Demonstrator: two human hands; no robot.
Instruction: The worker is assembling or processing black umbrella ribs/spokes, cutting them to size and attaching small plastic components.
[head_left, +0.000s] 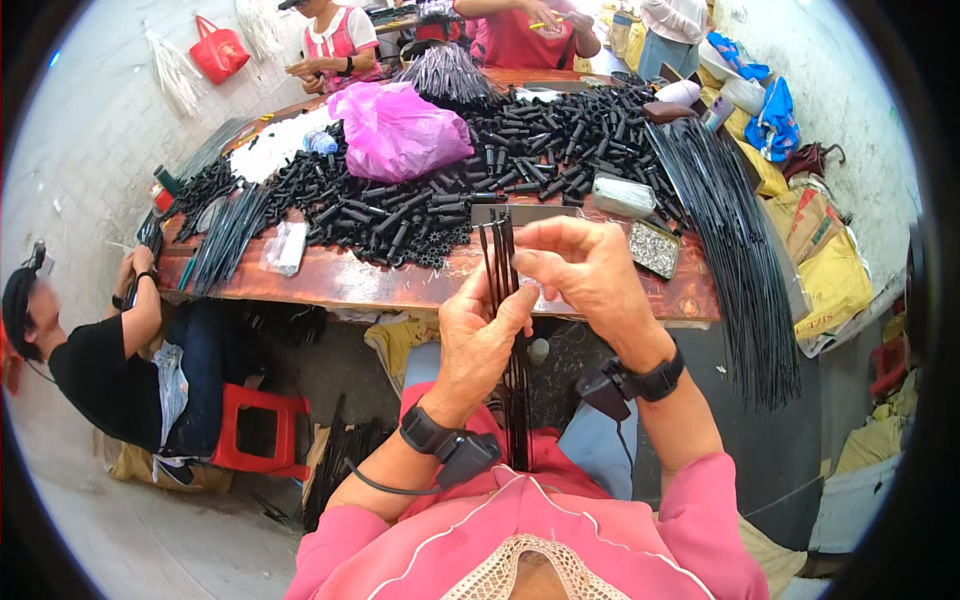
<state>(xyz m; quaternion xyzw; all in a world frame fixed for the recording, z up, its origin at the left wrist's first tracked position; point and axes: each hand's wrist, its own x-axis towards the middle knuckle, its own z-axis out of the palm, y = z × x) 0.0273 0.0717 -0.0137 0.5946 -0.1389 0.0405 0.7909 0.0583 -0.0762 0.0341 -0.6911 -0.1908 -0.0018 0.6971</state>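
My left hand [472, 335] is closed around an upright bundle of thin black rods [516, 390], its thumb lying across them. The rods run from my lap up past the table's front edge, and their tops fan slightly apart. Beside those upper ends is my right hand [592, 272], thumb and index finger pinched together against the rods. Whatever sits between these fingertips is too small or hidden to make out. Behind my hands a flat dark tray [535, 212] lies on the table. To the right of it stands a tin of small silvery parts [654, 249].
The reddish wooden table [350, 284] carries a heap of black tubular parts [560, 140], a pink plastic bag [398, 130], a clear box [623, 196] and long black rods [725, 270] overhanging its right edge. A co-worker [110, 350] sits left by a red stool [262, 430]; others work across.
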